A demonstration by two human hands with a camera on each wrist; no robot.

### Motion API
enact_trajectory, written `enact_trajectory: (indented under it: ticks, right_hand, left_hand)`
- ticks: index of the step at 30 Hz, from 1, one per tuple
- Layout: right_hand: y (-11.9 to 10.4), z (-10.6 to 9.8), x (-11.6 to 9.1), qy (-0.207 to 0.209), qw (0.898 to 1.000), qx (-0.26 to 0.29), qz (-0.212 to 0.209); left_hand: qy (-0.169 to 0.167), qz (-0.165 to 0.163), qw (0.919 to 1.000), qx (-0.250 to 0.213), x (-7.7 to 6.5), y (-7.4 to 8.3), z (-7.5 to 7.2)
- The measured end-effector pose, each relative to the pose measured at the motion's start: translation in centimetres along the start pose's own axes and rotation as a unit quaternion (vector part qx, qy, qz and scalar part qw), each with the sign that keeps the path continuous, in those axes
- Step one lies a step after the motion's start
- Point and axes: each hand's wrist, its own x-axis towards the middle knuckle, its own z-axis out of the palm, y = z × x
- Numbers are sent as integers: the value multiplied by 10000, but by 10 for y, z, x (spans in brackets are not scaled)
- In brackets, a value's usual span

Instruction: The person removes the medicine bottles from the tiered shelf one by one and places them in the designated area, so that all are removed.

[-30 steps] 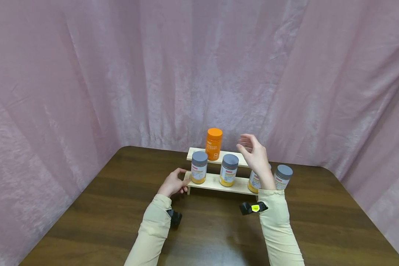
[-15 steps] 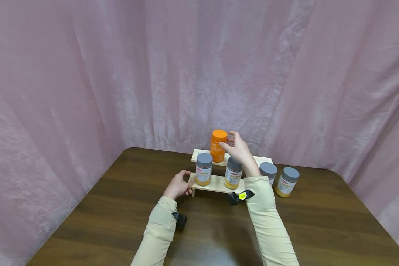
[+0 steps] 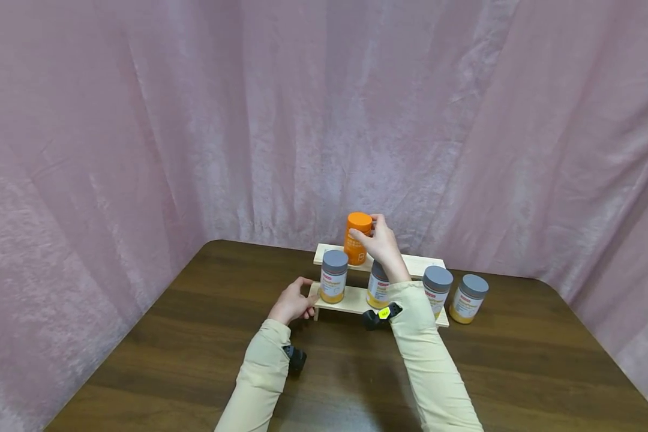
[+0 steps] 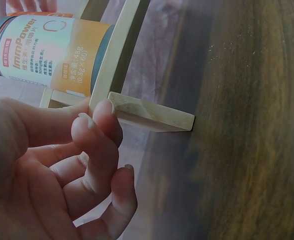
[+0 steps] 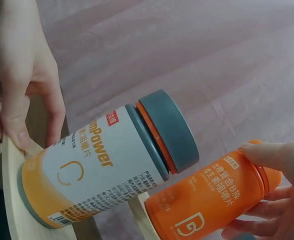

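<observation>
An orange supplement bottle (image 3: 354, 251) stands upright on the upper step of a pale two-step wooden rack (image 3: 424, 264), towards its left end. My right hand (image 3: 383, 247) grips this bottle near its cap; in the right wrist view the thumb lies on the near side and the fingers on the other. My left hand (image 3: 290, 303) pinches the left end of the rack's lower step, and its other fingers curl loosely (image 4: 94, 165). Beside that hand stands a white-and-yellow bottle with a grey cap (image 3: 333, 281). Another such bottle (image 3: 377, 292) is partly hidden by my right wrist.
A third grey-capped bottle (image 3: 436, 292) is on the right end of the lower step. One more bottle (image 3: 468, 299) stands on the dark wooden table (image 3: 518, 360), right of the rack. Pink curtains (image 3: 281, 120) hang behind the table.
My right hand has moved left from above the rack's right part to the orange bottle and has taken hold of it. My left hand stays at the rack's end.
</observation>
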Motion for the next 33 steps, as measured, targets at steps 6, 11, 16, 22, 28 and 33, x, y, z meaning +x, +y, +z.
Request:
enact_trajectory:
  ticks: [6,11,16,22,28,33]
  right_hand:
    - [5,-7,-3,276,9995,68,-136]
    - [11,-21,-8,639,9975,213,-222]
    - [14,-41,-16,951,9945,375,-208]
    - [16,-65,-23,1179,9915,446,-327]
    - [21,-81,-26,1275,9874,688,-630]
    - [25,-91,-31,1546,9829,771,-629]
  left_hand:
    - [-65,-21,10000,50,1,2,4]
    - [-96,33,9999,105,4,7,9]
    - [-182,9,9998,82,8,11,13]
    - [-340,-58,9994,-105,8,13,19]
    - [-329,-162,9991,-198,7,13,17]
    - [-369,-209,9990,-163,6,12,14]
